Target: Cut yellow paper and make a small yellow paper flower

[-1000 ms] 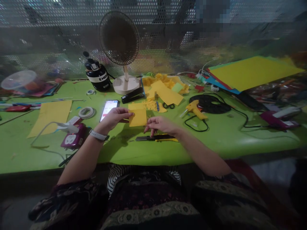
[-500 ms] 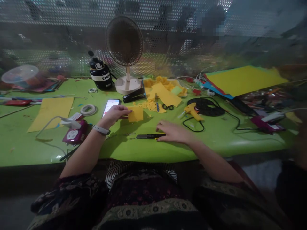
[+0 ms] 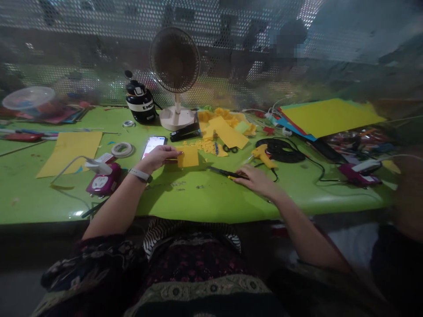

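Note:
My left hand [image 3: 161,158] pinches a small square of orange-yellow paper [image 3: 189,156] between thumb and fingers, just above the green table. Behind that wrist lies a lit phone [image 3: 153,145]. My right hand [image 3: 254,178] has its fingers on the handle end of a black and yellow utility knife [image 3: 228,173], whose blade points left toward the paper. Part of the handle is hidden under the fingers. A yellow glue gun [image 3: 263,155] lies just beyond my right hand. Yellow paper scraps [image 3: 206,146] are scattered behind the square.
Across the back stand a black bottle [image 3: 141,105] and a fan [image 3: 176,116]. A tape roll [image 3: 122,150], a purple power adapter [image 3: 105,180] and a yellow sheet [image 3: 71,152] lie left. Rightward are a black reel [image 3: 287,150], colored sheets [image 3: 330,116] and another person's arm [image 3: 408,193].
My right hand has moved right and slightly away from me, taking the utility knife along and tilting it. My left hand stays nearly in place with the paper square.

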Tool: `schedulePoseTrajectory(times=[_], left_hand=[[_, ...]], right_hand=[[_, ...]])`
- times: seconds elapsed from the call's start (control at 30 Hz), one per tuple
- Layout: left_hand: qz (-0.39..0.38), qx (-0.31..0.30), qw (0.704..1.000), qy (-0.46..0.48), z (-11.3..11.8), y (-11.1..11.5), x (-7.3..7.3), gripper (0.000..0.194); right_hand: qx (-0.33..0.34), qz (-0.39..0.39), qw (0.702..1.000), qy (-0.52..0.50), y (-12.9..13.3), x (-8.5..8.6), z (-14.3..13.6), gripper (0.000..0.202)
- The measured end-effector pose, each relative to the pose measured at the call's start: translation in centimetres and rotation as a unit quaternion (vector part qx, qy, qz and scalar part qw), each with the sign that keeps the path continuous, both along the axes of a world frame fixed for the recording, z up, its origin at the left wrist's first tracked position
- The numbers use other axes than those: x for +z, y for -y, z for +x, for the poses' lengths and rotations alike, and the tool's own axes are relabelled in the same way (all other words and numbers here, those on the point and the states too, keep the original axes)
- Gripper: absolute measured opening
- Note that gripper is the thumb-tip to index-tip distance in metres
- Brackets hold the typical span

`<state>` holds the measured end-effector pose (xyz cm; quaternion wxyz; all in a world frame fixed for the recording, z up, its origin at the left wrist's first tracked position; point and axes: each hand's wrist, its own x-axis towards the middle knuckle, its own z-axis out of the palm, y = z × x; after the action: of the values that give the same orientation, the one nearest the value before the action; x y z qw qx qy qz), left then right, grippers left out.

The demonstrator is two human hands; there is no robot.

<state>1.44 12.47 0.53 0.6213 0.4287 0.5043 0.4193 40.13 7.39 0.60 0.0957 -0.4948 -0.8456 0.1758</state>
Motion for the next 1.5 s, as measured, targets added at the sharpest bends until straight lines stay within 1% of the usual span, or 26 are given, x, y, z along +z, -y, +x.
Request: schedulePoseTrajectory(times=[0.17,0.3,0.4,0.5,0.6,0.67,0.77,0.83,0.97,1.13,1.23,1.37,1.5], left_hand=[[-0.008,-0.006,1.0,-0.003,0.1,0.0,-0.1,0.03],[-0.014,-0.013,1.0,-0.016,0.1,-0.2,-0.5,0.029],[-0.015,-0.016,1.0,-0.018,0.1,-0.3,-0.9,0.027],[-0.018,-0.024,1.0,-0.01,0.1,-0.4,-1.2,0.027],[-0.021,-0.027,0.999,-0.003,0.1,-0.6,-1.5,0.029],[-0.03,-0.031,0.999,-0.003,0.1,-0.7,-1.7,0.03],[-0.05,-0.038,0.998,-0.003,0.1,-0.6,-1.9,0.032],[-0.058,-0.038,0.998,0.001,0.2,-0.5,-1.9,0.032],[-0.069,-0.033,0.997,0.006,0.5,-0.2,-1.8,0.03],[-0.076,-0.027,0.997,-0.015,1.0,0.1,-1.7,0.026],[-0.078,-0.006,0.997,-0.028,1.8,0.4,-1.6,0.025],[-0.072,0.024,0.996,-0.038,3.3,1.2,-1.5,0.024],[-0.055,0.029,0.997,-0.049,4.2,1.8,-1.5,0.022]], right_hand=[[-0.012,0.032,0.999,0.026,0.0,-0.7,0.1,0.036],[-0.014,0.028,0.999,0.043,-0.1,-0.6,-0.1,0.028],[-0.025,0.018,0.999,0.025,-0.5,-0.5,-0.1,0.024],[-0.049,0.024,0.998,0.004,-0.9,-0.6,-0.1,0.026],[-0.081,0.054,0.995,-0.038,-1.4,-0.7,-0.4,0.029],[-0.083,0.08,0.991,-0.072,-1.8,-0.8,-0.9,0.03],[-0.057,0.11,0.987,-0.106,-2.7,-1.3,-2.1,0.03],[-0.039,0.12,0.986,-0.108,-3.3,-1.6,-3.0,0.029],[-0.012,0.106,0.99,-0.091,-4.1,-2.4,-4.2,0.025],[0.074,0.06,0.993,-0.065,-4.1,-3.1,-4.2,0.022],[0.113,0.059,0.99,-0.06,-4.0,-3.0,-3.7,0.023],[0.123,0.055,0.988,-0.071,-4.1,-2.4,-3.2,0.03],[0.102,0.052,0.992,-0.061,-4.5,-2.3,-3.2,0.035]])
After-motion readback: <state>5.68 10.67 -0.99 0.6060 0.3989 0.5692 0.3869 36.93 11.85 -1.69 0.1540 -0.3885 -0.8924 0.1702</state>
